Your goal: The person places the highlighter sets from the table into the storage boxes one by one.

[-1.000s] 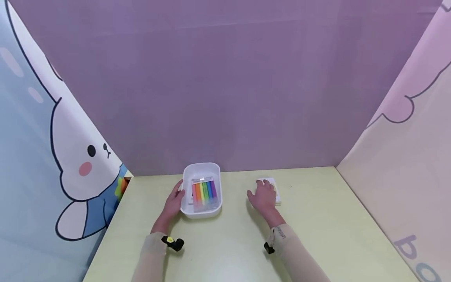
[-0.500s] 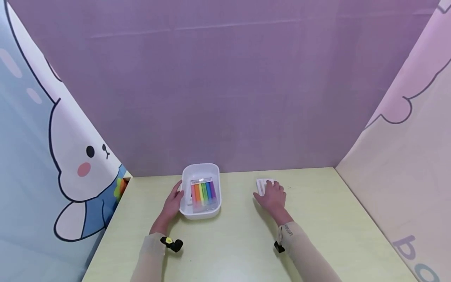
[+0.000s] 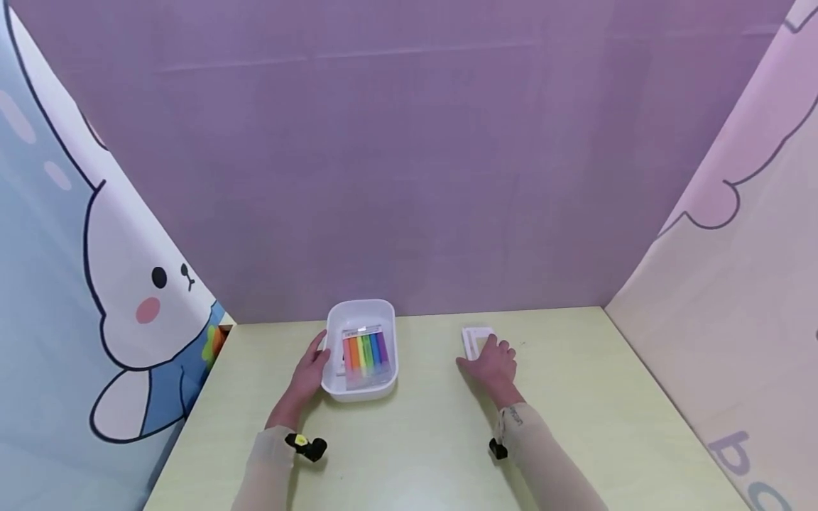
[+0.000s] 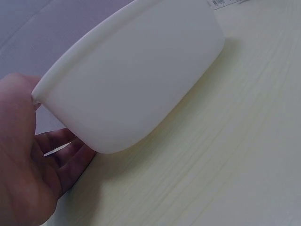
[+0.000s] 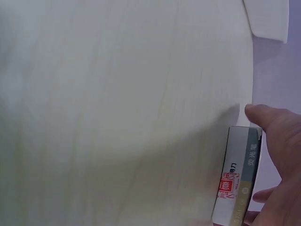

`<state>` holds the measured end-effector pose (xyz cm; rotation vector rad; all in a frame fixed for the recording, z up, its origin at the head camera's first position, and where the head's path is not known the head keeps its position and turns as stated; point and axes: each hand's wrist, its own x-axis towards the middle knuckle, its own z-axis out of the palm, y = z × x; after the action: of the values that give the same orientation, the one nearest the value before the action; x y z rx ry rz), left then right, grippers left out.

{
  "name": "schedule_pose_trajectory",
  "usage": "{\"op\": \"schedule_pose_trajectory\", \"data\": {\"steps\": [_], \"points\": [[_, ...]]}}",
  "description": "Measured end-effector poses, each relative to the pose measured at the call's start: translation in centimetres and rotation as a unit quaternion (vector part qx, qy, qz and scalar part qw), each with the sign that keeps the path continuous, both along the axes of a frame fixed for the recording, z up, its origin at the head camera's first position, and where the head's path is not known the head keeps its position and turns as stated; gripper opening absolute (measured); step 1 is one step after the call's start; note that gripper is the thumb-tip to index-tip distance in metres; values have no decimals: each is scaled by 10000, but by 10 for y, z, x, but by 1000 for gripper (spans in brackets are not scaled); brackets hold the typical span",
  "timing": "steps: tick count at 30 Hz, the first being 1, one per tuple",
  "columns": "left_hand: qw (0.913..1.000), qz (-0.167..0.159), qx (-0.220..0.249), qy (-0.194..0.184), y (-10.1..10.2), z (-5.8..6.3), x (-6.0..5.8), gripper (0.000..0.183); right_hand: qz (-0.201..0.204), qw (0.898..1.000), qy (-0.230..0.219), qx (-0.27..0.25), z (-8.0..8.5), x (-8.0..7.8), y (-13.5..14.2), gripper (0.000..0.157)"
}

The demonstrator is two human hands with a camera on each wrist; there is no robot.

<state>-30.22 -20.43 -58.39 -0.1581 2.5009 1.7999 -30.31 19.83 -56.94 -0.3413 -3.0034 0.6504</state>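
A white plastic bin [image 3: 391, 355] stands on the left of the table. Inside it lies a clear pack of rainbow-coloured markers [image 3: 366, 353], overlapping a flat white item. My left hand [image 3: 309, 370] holds the bin's left side; in the left wrist view the thumb is at the rim [image 4: 61, 73] and the fingers lie against the outer wall. To the right rests a small white box [image 3: 471, 339]. My right hand [image 3: 493, 363] covers its near right part, thumb spread to the left. In the right wrist view the box's printed side [image 5: 237, 174], with a red stamp, faces the camera.
The pale wood-grain table [image 3: 409, 454] ends at a purple cloth backdrop [image 3: 409, 177]. A blue cartoon-rabbit cloth [image 3: 147, 284] bounds the left side, a pink and cream cloth [image 3: 735, 305] the right. Each wrist wears a small black device [image 3: 307, 447].
My right hand has shifted right across the small white box, then slightly back, baring the box's left part. My left hand stays at the bin. The head view has tilted slightly.
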Motion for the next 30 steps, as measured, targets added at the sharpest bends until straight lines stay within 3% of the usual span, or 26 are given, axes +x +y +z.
{"op": "schedule_pose_trajectory", "data": {"steps": [12,30], "points": [[10000,47,35,-30,0,1,2,52,-145,9999,4,-8,-4,-1,1,87],[10000,38,3,-73,-2,-4,-1,55,-257,9989,312,-236,-9,-8,6,88]]}}
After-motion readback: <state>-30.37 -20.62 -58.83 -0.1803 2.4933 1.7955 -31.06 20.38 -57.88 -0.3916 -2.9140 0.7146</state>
